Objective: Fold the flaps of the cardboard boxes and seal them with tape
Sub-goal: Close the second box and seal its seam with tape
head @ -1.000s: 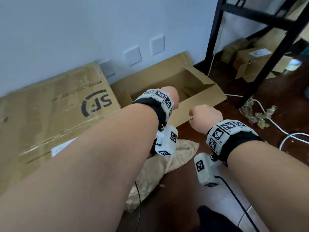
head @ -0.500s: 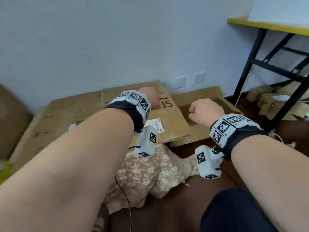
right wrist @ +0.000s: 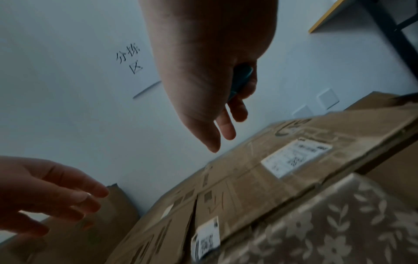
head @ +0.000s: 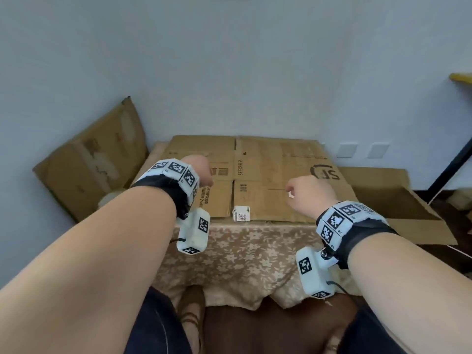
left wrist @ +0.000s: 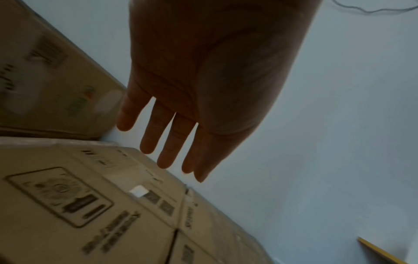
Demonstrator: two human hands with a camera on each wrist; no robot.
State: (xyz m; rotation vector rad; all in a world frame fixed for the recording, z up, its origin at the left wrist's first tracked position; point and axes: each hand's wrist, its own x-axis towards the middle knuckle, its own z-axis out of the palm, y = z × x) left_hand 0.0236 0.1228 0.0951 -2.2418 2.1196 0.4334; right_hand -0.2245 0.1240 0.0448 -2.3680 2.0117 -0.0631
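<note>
Hovering over flattened cardboard point(head: 268, 180), left hand point(left wrist: 203, 80) spread flat, right hand point(right wrist: 210, 71) gripping teal object point(right wrist: 241, 78) hidden overhead.

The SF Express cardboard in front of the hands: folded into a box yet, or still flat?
Still flat. The SF Express cardboard lies spread on the floral cloth, its panels level and no walls standing.

I see open air above the flattened cardboard point(head: 268, 175) lying on the cloth-covered surface point(head: 242, 251), so both hands can drop straight down. The wall point(head: 229, 72) blocks the far edge. A leaning cardboard sheet point(head: 89, 162) crowds the left; an open box point(head: 398, 200) crowds the right.
</note>
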